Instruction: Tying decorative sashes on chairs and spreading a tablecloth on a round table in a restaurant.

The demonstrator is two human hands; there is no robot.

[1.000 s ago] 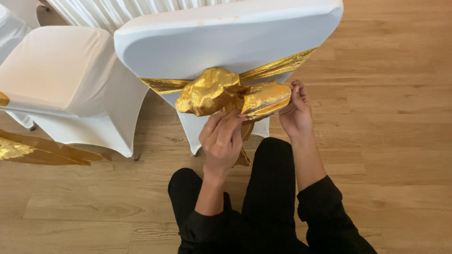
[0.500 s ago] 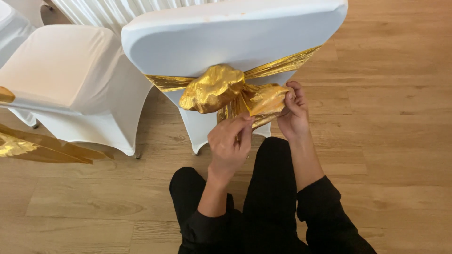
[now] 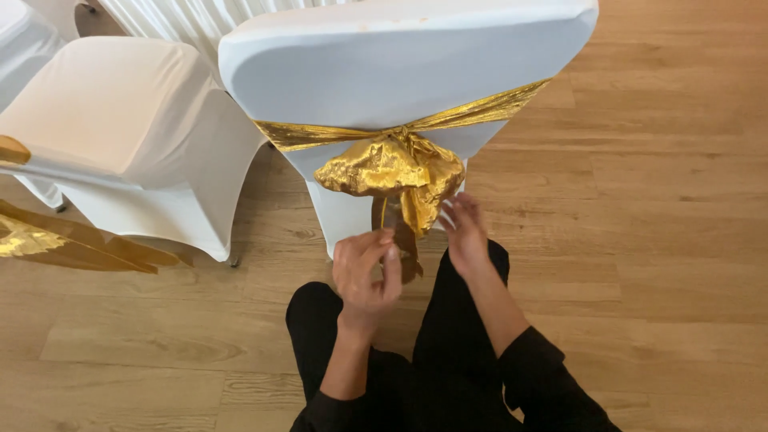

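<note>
Just above both hands, at the centre of the frame, a gold bow (image 3: 392,172) hangs from a gold sash (image 3: 480,112) tied round the back of a white-covered chair (image 3: 400,56). Its crumpled loops lie roughly side to side, while its tails (image 3: 404,240) drop straight down toward the lower middle of the frame, between the two hands. The right hand (image 3: 464,236) is the nearer one: its fingers are spread and loose, gripping nothing, with the fingertips just beside the lower right edge of the bow, touching it or nearly so. The left hand (image 3: 366,272) sits lower and to the left, palm turned toward the camera, fingers curled, thumb and forefinger close together at the hanging tail; whether they pinch the cloth cannot be told. Both forearms rise from the lower frame in black sleeves. A second white-covered chair (image 3: 120,136) stands at upper left.
</note>
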